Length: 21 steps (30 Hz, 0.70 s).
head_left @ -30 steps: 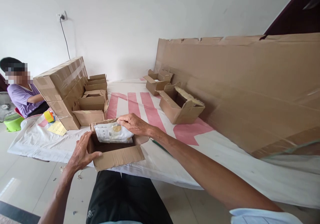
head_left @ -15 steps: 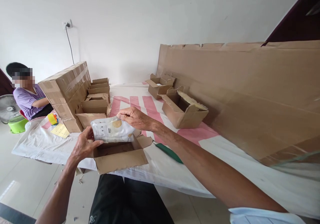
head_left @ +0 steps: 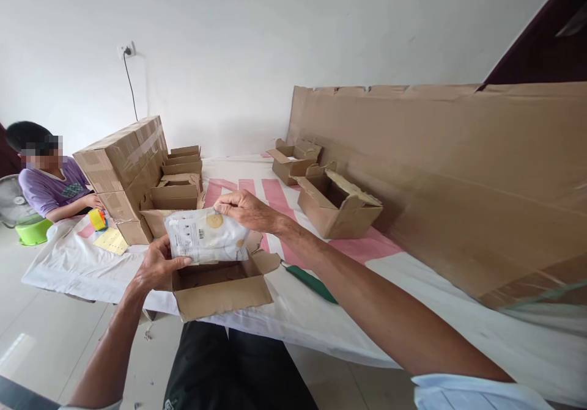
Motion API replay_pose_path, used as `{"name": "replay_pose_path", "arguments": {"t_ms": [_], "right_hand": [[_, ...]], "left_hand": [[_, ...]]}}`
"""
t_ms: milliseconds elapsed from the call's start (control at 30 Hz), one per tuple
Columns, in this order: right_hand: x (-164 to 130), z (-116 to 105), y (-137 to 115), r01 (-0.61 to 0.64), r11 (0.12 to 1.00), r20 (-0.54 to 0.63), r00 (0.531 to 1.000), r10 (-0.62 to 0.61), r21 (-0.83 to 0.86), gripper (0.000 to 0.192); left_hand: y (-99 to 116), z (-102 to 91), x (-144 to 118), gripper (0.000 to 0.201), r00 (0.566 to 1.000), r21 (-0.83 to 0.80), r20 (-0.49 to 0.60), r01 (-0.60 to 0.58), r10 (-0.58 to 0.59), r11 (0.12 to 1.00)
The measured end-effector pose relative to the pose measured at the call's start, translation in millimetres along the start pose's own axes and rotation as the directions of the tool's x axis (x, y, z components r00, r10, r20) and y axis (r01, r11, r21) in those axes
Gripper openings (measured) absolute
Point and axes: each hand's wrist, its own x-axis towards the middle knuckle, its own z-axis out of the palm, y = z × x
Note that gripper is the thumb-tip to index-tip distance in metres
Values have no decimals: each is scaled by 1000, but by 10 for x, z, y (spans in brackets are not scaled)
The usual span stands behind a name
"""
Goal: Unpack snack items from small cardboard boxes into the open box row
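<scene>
White pouch (head_left: 206, 237) held over an open box (head_left: 220, 286).
Left hand (head_left: 156, 267) and right hand (head_left: 243, 208) fingers pinch opposite corners.

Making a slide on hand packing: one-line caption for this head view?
Both hands, left hand and right hand, hold a white pouch above an open cardboard box.

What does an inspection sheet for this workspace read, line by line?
Surface: white sheet with pink stripes.
Job's things: white packet held over open box at the near edge.
Clutter: open boxes, stacked boxes, green tool, yellow card.
Grippers: left hand grips the packet's lower left corner; right hand pinches its top edge.
Cables: black cord hangs from a wall socket.
Surroundings: cardboard sheet, seated person, fan.
</scene>
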Motion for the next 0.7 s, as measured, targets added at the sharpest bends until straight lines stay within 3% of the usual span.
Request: {"name": "replay_pose_path", "arguments": {"t_ms": [333,400,467,533,600,667,700], "right_hand": [[103,-9,130,-63,997,-74,995,60,-34,36],[89,5,156,-51,996,-155,987,40,-69,31],[39,49,162,-44,987,-313,950,-7,-155,25],[-44,145,141,-84,967,-479,877,-44,-241,30],[-146,303,91,-132,967,-539,842,-7,-219,47],[-236,507,21,-135,989,-465,880,91,-62,69],[-270,613,-14,-116,992,-398,909,124,46,77]], "left_hand": [[-16,120,14,65,990,-41,-85,112,-115,993],[-24,145,19,69,986,-56,-120,113,-119,992],[-22,162,24,71,980,-57,-170,95,-104,994],[-6,174,32,70,965,-24,-258,41,-46,999],[21,198,39,58,925,105,-374,-29,67,994],[55,258,34,38,861,344,-449,-80,238,936],[71,307,23,29,834,474,-437,-106,338,874]]}}
